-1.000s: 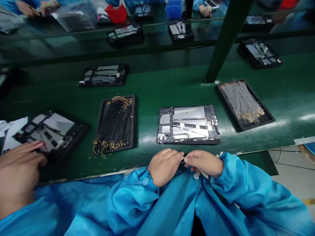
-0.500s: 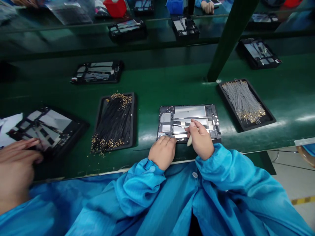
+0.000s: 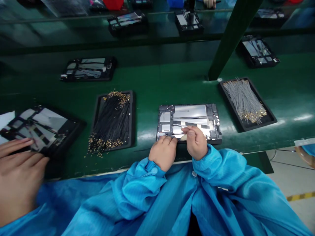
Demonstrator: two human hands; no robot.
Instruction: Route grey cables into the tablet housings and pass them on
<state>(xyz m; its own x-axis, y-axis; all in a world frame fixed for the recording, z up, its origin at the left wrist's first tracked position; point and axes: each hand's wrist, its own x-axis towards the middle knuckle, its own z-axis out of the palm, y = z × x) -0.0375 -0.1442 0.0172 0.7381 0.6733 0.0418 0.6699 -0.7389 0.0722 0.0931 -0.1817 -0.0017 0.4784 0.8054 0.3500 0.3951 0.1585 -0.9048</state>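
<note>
An open tablet (image 3: 189,111) lies in front of me, its battery plates, flat ribbons and boards exposed. My left hand (image 3: 162,152) holds its lower left edge, fingers close together on top and thumb hidden. In the closed fingers of my right hand (image 3: 197,142) is a pale, pointed spudger-like stick (image 3: 183,138), over the tablet's lower edge. The stick's tip is close to the left fingers; whether it touches the tablet I cannot tell. A thin black cable (image 3: 142,150) lies on the bench just left of my left hand.
To the left is a tray (image 3: 133,114) of black cables with gold ends, to the right a tray (image 3: 269,123) of grey ones. A co-worker's hand (image 3: 19,173) rests by another open tablet (image 3: 36,127). A green post (image 3: 228,42) stands behind; more tablets (image 3: 88,69) lie farther back.
My right hand has moved slightly down toward me, and the pale stick has swung from pointing at me to pointing left. My left hand stays on the tablet's edge.
</note>
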